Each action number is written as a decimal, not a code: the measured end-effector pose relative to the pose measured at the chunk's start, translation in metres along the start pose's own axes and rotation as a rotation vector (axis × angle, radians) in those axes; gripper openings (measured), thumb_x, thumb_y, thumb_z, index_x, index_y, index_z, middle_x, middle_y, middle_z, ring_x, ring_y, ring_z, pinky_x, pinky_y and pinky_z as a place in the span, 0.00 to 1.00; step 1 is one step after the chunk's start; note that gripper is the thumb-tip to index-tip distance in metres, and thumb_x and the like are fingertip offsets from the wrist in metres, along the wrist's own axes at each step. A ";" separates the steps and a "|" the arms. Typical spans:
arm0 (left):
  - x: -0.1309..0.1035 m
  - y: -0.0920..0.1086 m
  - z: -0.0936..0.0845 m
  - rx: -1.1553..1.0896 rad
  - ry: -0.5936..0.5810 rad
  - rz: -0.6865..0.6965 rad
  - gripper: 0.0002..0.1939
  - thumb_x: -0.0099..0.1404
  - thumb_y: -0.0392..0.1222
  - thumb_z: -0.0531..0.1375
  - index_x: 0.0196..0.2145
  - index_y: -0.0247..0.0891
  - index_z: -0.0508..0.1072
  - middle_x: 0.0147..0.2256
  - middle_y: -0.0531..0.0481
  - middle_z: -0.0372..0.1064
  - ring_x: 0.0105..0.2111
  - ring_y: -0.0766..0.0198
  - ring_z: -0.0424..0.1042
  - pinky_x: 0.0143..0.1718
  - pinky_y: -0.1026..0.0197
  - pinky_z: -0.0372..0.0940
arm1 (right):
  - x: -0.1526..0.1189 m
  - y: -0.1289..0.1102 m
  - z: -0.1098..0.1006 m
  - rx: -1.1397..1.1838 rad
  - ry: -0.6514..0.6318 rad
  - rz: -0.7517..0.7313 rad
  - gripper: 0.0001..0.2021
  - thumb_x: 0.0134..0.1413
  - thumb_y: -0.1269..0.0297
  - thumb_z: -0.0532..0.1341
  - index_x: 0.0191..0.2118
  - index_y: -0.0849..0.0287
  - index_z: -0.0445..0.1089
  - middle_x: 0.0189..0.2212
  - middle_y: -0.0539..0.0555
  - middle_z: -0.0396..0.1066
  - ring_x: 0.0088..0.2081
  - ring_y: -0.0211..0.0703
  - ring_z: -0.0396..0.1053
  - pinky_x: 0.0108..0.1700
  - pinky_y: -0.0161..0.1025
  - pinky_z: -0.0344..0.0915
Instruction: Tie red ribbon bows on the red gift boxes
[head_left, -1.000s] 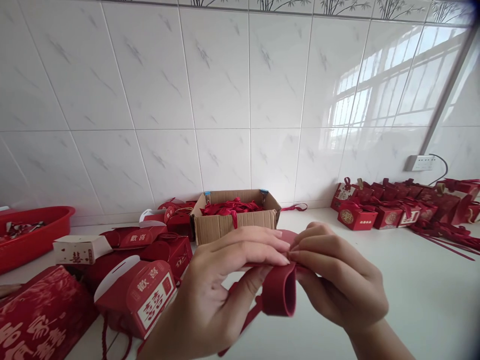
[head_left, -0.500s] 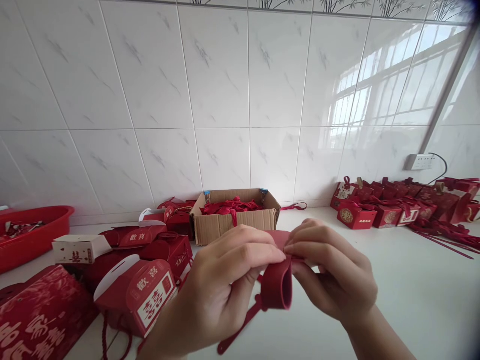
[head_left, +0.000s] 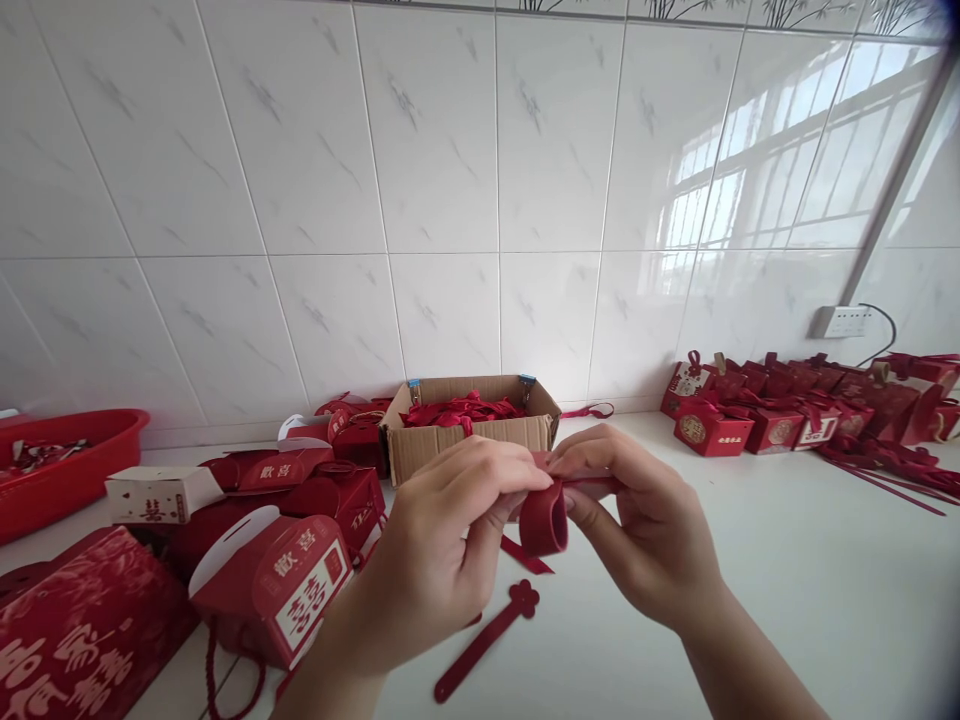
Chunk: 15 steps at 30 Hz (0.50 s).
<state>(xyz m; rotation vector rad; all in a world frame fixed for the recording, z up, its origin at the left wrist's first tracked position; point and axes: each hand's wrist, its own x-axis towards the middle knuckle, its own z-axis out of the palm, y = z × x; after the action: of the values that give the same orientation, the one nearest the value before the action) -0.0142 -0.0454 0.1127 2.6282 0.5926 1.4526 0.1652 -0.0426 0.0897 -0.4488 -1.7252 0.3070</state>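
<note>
Both hands are raised over the white table, close together. Between them is a red piece of smooth, thick material [head_left: 543, 522], bent round into a loop with its hollow facing partly to the right. My left hand [head_left: 457, 530] pinches its left upper side, fingers closed. My right hand [head_left: 637, 535] grips the upper right edge between thumb and fingers. A length of red ribbon [head_left: 529, 556] shows below the loop. On the table beneath lies a flat red strap [head_left: 487, 640] with a flower-shaped end. The fingers hide the upper part of the held piece.
Behind the hands stands a cardboard box [head_left: 416, 450] of red ribbons. Red gift boxes [head_left: 277, 590] crowd the left, beside a red plastic basin [head_left: 105, 470]. More small red boxes [head_left: 716, 430] stand in rows at the right, with loose ribbons [head_left: 900, 465] in front. A tiled wall closes the back.
Both hands have shifted slightly up and left with the red looped piece. The flower-ended strap, partly covered before, now shows in full on the table.
</note>
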 end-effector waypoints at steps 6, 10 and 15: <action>0.001 0.005 0.009 -0.046 0.061 -0.181 0.11 0.63 0.27 0.54 0.40 0.42 0.66 0.36 0.54 0.70 0.37 0.70 0.70 0.38 0.70 0.66 | 0.002 0.002 0.005 -0.142 0.084 -0.116 0.07 0.53 0.78 0.58 0.35 0.59 0.67 0.31 0.53 0.67 0.32 0.38 0.66 0.30 0.35 0.66; 0.003 0.005 0.019 -0.117 0.152 -0.358 0.06 0.65 0.33 0.55 0.38 0.43 0.65 0.35 0.56 0.69 0.37 0.70 0.70 0.38 0.71 0.66 | 0.003 0.005 0.006 -0.176 0.116 -0.089 0.06 0.53 0.77 0.58 0.33 0.59 0.67 0.29 0.52 0.67 0.30 0.37 0.66 0.28 0.33 0.64; 0.005 -0.002 0.019 -0.214 0.155 -0.498 0.08 0.64 0.37 0.57 0.42 0.42 0.64 0.39 0.50 0.71 0.41 0.62 0.71 0.42 0.62 0.68 | 0.005 0.011 0.001 -0.017 -0.010 0.230 0.01 0.55 0.67 0.61 0.35 0.56 0.68 0.31 0.51 0.70 0.30 0.37 0.68 0.26 0.32 0.66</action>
<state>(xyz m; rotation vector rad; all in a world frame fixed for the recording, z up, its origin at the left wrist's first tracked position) 0.0031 -0.0396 0.1064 2.0237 0.9616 1.4618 0.1651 -0.0302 0.0887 -0.6609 -1.6888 0.4609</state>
